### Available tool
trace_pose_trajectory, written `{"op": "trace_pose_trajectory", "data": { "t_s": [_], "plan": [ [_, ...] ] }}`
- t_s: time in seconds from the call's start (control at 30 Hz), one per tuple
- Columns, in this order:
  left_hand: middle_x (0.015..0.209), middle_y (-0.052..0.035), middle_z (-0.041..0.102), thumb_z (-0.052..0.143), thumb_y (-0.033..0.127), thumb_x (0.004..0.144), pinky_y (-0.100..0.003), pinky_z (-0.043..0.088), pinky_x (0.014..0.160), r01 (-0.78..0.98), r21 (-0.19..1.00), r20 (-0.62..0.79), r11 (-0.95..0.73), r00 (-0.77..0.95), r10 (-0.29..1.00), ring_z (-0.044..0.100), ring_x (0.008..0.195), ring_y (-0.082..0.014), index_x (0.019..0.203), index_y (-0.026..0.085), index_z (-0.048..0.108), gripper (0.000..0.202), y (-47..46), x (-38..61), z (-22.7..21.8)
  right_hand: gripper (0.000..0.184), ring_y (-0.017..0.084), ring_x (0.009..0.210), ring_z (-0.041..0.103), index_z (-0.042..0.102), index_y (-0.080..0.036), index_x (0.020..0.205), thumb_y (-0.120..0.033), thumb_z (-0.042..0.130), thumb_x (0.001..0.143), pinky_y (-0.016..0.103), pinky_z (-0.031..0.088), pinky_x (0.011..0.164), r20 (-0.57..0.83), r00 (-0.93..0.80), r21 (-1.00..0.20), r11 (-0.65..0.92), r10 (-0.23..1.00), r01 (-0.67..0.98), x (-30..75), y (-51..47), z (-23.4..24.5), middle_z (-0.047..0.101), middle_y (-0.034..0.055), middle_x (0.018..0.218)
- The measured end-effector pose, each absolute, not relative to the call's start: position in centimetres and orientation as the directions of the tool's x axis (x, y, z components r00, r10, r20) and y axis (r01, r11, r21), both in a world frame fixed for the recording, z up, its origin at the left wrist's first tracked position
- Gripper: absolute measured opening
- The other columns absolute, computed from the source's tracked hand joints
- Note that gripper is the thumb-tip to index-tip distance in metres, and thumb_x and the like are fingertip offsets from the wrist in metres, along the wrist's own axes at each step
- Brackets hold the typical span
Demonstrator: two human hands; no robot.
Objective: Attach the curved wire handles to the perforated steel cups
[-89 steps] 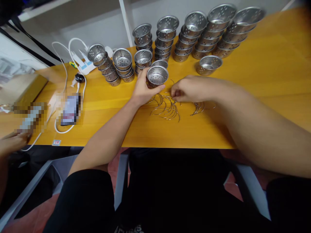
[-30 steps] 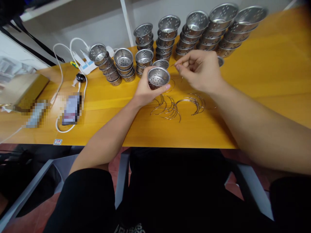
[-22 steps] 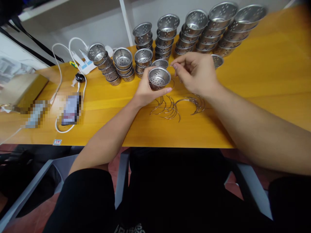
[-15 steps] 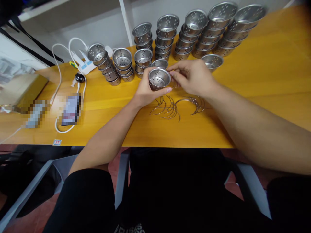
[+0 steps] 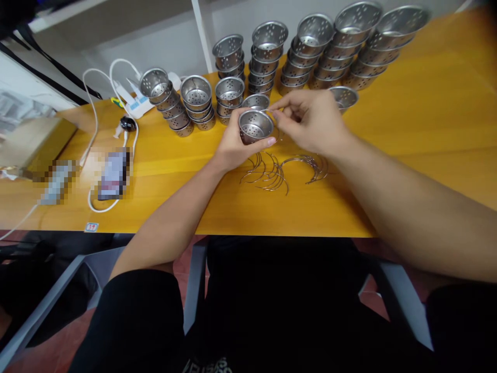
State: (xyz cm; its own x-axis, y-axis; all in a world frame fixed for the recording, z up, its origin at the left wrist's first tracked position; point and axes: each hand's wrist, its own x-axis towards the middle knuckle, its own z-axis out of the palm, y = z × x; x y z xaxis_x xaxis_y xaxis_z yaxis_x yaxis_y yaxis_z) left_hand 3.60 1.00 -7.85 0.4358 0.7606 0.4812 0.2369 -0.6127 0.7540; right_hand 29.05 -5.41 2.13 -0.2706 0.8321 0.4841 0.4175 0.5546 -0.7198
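Note:
My left hand [image 5: 235, 142] is wrapped round a perforated metal cup [image 5: 255, 127], its open mouth facing up toward me. At the cup's right rim, my right hand [image 5: 308, 120] pinches a thin curved wire [image 5: 267, 110], whose end reaches the rim. Whether the wire passes through a hole there I cannot tell. Below the hands lie several loose curved wires [image 5: 272, 173] on the wooden table [image 5: 248, 215], in two loose bunches. Another perforated cup [image 5: 256, 102] stands just behind the held one, and one more [image 5: 345, 97] is partly hidden behind my right hand.
Stacks of perforated cups [image 5: 269, 41] line the back of the table, with shorter stacks [image 5: 196, 93] toward the left. A phone [image 5: 113, 175] with a white cable, a power strip [image 5: 140, 106] and a cardboard box [image 5: 42, 142] are at the left.
My right hand has shifted slightly up and to the right, and more of the wire shows at the cup's rim. The left hand and cup are nearly still.

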Motion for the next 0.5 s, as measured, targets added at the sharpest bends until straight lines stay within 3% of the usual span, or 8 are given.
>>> {"op": "trace_pose_trajectory", "data": {
  "t_s": [0.23,0.4,0.5],
  "plan": [
    [0.17,-0.0171,0.063,0.084,0.097,0.108,-0.066,0.058,0.143,0.242,0.682,0.508,-0.69,0.522,0.685,0.069,0.167,-0.0419,0.194,0.033,0.017,0.126,1.0,4.0,-9.2,0.031,0.028,0.079,0.068,0.082,-0.033,0.099,-0.057,0.094,0.112,0.047,0.058,0.077,0.494,-0.234,-0.715,0.545,0.837,0.439,28.5,-5.4,1.5,0.074,0.0035,0.081],
    [0.169,-0.0175,0.064,0.084,0.095,0.109,-0.066,0.058,0.142,0.275,0.68,0.493,-0.679,0.514,0.702,0.071,0.166,-0.0422,0.191,0.031,0.021,0.122,0.1,4.1,-8.2,0.037,0.03,0.083,0.067,0.08,-0.037,0.103,-0.067,0.102,0.107,0.048,0.061,0.076,0.479,-0.225,-0.768,0.529,0.848,0.359,28.6,-5.3,1.3,0.068,0.0024,0.075],
    [0.165,-0.0172,0.068,0.091,0.095,0.104,-0.064,0.061,0.14,0.274,0.701,0.482,-0.658,0.497,0.721,0.075,0.161,-0.0414,0.186,0.029,0.03,0.122,-0.5,4.2,-7.5,0.03,0.027,0.076,0.062,0.083,-0.037,0.107,-0.059,0.103,0.107,0.048,0.06,0.076,0.492,-0.2,-0.777,0.531,0.847,0.338,27.9,-5.4,1.1,0.065,0.0003,0.073]
  ]
}}
